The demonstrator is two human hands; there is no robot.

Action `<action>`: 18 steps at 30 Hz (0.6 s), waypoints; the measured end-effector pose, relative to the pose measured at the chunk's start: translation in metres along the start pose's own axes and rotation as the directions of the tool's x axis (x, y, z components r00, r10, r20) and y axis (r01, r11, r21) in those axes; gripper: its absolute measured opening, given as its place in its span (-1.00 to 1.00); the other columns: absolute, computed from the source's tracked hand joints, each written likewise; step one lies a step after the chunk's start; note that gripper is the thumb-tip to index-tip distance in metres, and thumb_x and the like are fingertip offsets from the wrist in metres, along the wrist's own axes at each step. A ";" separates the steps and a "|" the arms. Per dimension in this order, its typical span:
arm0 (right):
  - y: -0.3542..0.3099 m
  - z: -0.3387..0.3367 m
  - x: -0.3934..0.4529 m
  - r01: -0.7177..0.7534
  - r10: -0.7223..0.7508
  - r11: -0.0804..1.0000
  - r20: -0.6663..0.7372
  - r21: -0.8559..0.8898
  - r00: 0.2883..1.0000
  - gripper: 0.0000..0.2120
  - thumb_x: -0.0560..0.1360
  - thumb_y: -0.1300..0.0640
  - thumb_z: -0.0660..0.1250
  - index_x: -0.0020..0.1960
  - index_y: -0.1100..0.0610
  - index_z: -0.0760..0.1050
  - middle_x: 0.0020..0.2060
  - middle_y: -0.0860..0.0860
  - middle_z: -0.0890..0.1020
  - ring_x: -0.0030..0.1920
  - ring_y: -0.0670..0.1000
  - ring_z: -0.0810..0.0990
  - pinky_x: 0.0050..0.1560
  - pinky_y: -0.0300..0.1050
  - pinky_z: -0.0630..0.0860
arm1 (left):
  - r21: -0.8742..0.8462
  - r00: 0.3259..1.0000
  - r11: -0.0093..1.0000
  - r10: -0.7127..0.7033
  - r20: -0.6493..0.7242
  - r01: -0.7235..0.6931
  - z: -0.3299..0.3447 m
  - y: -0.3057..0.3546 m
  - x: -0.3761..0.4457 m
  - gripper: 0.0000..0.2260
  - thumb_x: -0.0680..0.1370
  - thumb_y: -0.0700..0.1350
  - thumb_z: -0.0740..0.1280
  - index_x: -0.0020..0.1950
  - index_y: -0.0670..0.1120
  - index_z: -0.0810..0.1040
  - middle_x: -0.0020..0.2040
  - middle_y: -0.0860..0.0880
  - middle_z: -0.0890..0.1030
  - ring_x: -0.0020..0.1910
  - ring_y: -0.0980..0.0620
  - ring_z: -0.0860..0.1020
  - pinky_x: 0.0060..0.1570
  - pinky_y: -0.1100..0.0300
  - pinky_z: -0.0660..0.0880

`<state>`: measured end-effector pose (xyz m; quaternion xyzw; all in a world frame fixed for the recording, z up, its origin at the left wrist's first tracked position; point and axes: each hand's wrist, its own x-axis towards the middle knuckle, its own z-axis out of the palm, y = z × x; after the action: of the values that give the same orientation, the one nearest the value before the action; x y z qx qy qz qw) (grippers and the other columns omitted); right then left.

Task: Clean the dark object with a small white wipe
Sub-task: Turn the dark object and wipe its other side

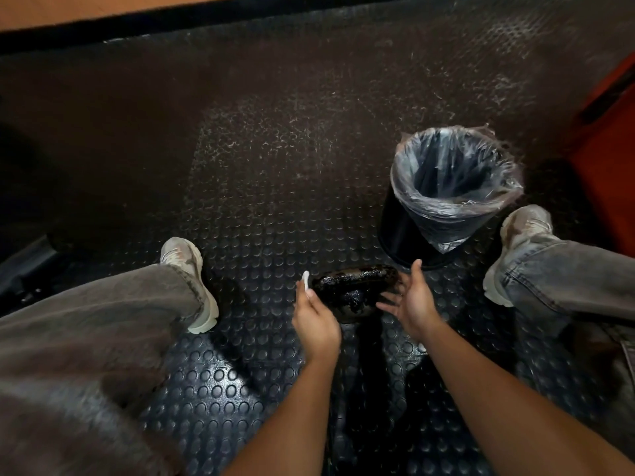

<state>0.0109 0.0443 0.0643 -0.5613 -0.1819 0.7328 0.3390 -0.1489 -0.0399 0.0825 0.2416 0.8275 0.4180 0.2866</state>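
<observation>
Left hand [314, 321]: pinching small white wipe [305, 280] at fingertips, held upright just left of dark object [357, 290].
Dark object: between both hands, above studded floor [261, 207]; long axis left to right; support unclear.
Right hand [412, 300]: fingers spread, palm at object's right end.
Nearer grip: wipe hand, just beside left end.
Lined bin [450, 187]: far right.
</observation>
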 end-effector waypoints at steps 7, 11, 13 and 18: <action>-0.001 0.003 -0.003 0.003 -0.003 1.000 -0.002 0.007 1.000 -0.19 0.54 -0.47 -0.06 0.46 0.09 0.42 0.38 0.11 0.52 0.36 0.24 0.47 0.27 0.26 0.50 | 0.170 0.844 0.844 0.449 0.293 -0.508 0.000 0.024 -0.014 -0.59 0.74 -0.05 0.01 0.59 -0.07 0.28 0.59 0.07 0.22 0.60 0.25 -0.03 0.58 0.16 -0.21; -0.002 0.002 -0.004 0.000 0.000 1.000 0.002 0.015 1.000 -0.18 0.54 -0.48 -0.06 0.48 0.10 0.39 0.40 0.11 0.49 0.37 0.24 0.47 0.23 0.24 0.52 | 0.090 0.929 0.933 0.332 0.164 -0.349 -0.010 0.003 -0.028 -0.57 0.74 -0.07 0.04 0.62 0.01 0.13 0.61 0.12 0.10 0.60 0.18 -0.11 0.59 0.10 -0.16; -0.002 0.002 -0.004 -0.001 0.001 1.000 0.004 0.016 1.000 -0.19 0.54 -0.47 -0.06 0.48 0.10 0.39 0.41 0.11 0.48 0.37 0.24 0.47 0.24 0.24 0.52 | 0.052 0.989 0.991 0.114 0.098 -0.119 -0.011 0.003 -0.029 -0.56 0.73 0.00 0.03 0.63 0.06 0.14 0.61 0.10 0.13 0.60 0.04 -0.05 0.58 0.04 -0.04; -0.002 0.000 -0.003 -0.006 0.006 1.000 0.000 0.008 1.000 -0.17 0.53 -0.48 -0.06 0.48 0.11 0.40 0.39 0.12 0.50 0.36 0.23 0.48 0.22 0.22 0.53 | -0.008 1.000 1.000 -0.012 -0.002 0.012 0.002 0.017 0.000 -0.59 0.71 0.08 0.00 0.53 0.10 0.36 0.45 -0.08 0.49 0.47 -0.14 0.40 0.46 -0.12 0.33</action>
<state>0.0114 0.0438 0.0674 -0.5605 -0.1772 0.7344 0.3392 -0.1444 -0.0298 0.0961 0.2351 0.8276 0.4196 0.2893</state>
